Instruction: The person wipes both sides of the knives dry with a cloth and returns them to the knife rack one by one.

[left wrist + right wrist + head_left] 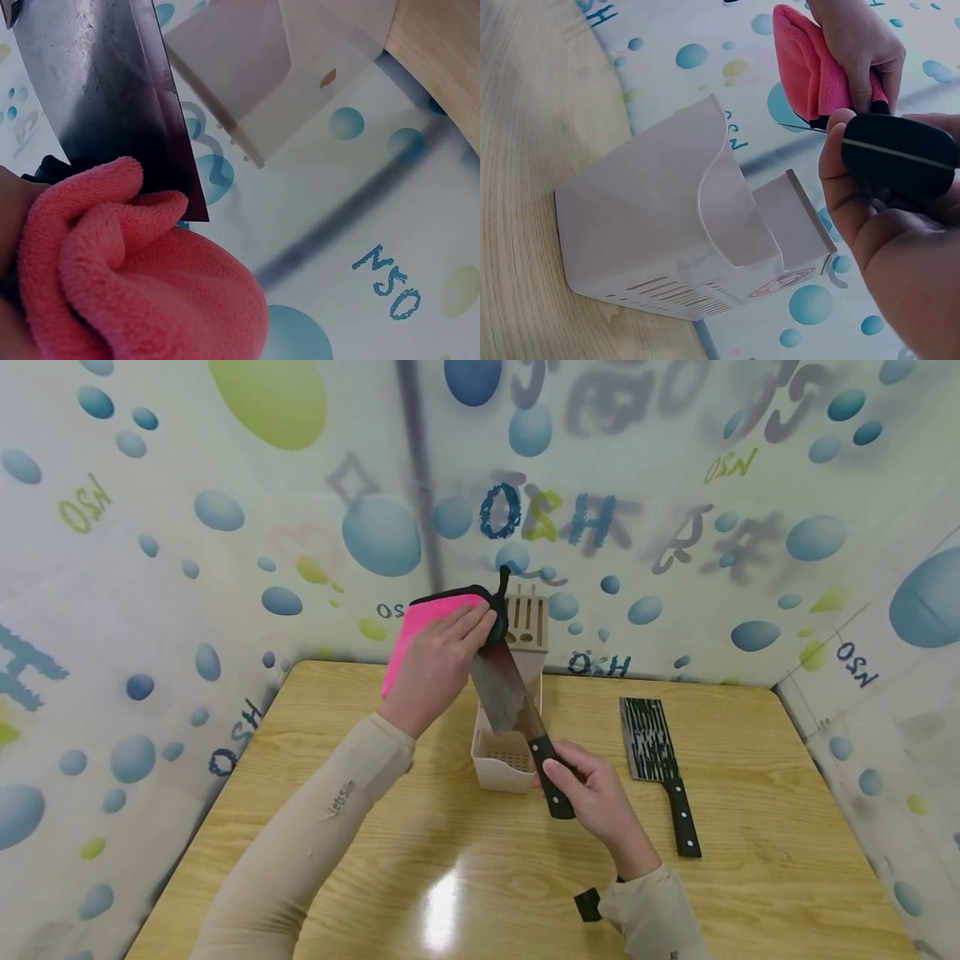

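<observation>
My right hand grips the black riveted handle of a kitchen cleaver. Its broad steel blade points up and away, tilted to the left. At the far end of the blade, my left hand holds a pink cloth with black edging against the metal. In the left wrist view the fluffy cloth is folded over the blade's end, hiding part of it. The right wrist view shows the handle's butt between the right hand's fingers and thumb.
A pale plastic knife holder with a slotted top stands behind the cleaver. On the wooden table, a second cleaver with a black-patterned blade lies to the right. A bubble-printed sheet surrounds the table's back and sides.
</observation>
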`<state>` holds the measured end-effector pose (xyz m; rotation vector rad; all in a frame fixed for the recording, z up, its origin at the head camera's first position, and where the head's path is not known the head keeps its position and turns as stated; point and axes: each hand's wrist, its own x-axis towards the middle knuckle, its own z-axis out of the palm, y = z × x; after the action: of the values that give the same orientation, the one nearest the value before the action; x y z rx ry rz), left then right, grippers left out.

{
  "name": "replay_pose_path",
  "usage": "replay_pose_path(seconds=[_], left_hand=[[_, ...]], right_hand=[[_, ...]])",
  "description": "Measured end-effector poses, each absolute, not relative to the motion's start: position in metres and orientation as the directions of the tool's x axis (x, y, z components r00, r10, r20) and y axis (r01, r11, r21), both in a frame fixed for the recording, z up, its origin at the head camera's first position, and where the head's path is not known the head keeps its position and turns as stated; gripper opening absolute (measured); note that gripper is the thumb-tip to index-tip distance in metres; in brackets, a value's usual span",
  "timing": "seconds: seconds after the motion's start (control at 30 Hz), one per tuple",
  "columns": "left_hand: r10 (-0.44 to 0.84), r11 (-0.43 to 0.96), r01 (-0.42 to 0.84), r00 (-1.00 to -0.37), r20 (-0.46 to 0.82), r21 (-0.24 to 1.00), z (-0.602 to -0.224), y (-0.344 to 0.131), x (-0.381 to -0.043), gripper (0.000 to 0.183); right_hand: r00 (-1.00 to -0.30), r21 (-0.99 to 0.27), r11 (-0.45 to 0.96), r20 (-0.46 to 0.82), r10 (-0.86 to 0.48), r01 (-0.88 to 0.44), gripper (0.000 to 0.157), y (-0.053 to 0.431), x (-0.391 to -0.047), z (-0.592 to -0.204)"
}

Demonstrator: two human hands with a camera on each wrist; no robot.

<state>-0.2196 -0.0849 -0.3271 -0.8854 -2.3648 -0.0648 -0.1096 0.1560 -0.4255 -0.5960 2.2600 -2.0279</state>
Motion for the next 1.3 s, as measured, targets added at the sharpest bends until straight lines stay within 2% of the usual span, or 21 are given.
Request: replay_pose_path(seconds=[0.37,0.67,1.3], left_hand=[[0.552,0.794,0.596,-0.626,0.551,-0.12,-0.328,-0.089,-0.223,0.045],[0.539,0.797,0.596,-0.627,0.561,-0.1,-0.331,-0.092,-0.226,0.044],[0.536,0.801,0.59,-0.631,0.561,-0.101,-0.341,-0.098,-0.224,0.044]], right_hand=[[-0.926,-0.972,0.019,0.219,-0.309,-0.236,0.026,0.155,-0.107,-0.427],[-0.948,-0.985,-0.007,0.17,-0.268,-0.175,0.031,0.156,-0.105,-0.427],[-0.958,-0.985,-0.025,0.172,-0.231,-0.171,0.031,0.155,-0.105,-0.424]])
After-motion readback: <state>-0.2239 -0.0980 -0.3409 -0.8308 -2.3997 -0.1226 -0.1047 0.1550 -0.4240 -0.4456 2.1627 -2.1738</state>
